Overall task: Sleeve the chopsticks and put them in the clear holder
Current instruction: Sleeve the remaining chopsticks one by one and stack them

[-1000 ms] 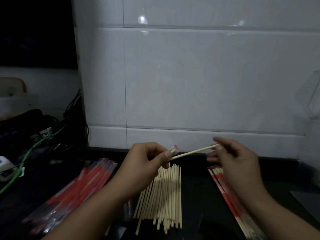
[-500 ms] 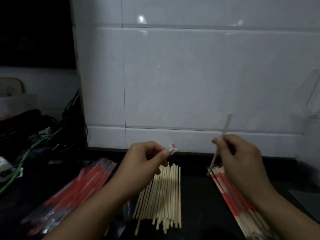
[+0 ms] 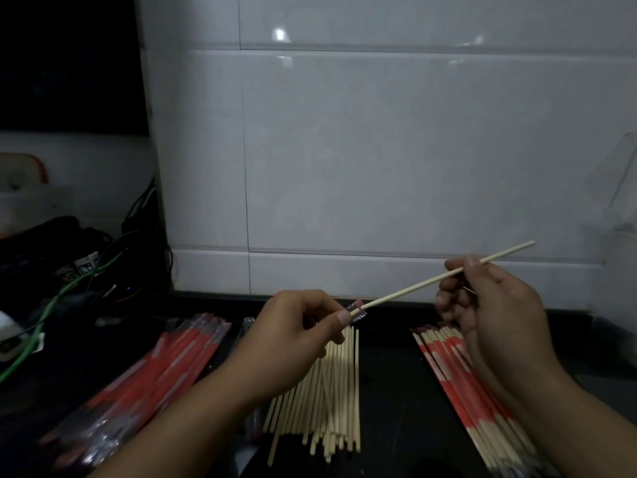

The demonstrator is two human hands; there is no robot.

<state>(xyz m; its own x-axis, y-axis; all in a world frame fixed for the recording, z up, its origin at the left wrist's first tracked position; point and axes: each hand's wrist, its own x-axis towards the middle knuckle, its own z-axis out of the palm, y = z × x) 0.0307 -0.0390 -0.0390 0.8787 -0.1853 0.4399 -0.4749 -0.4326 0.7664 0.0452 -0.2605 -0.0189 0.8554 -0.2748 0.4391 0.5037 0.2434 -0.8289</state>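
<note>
Pinching a bare chopstick (image 3: 431, 281), the right hand (image 3: 496, 305) is aiming its lower-left tip into the sleeve mouth (image 3: 356, 310) the left hand (image 3: 296, 339) is gripping above the counter (image 3: 396, 391), the clear holder (image 3: 620, 188) standing far right.

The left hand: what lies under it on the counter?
Under the left hand lies a loose pile of bare chopsticks on the dark counter. Their far ends are covered by the hand and the sleeve it pinches.
</note>
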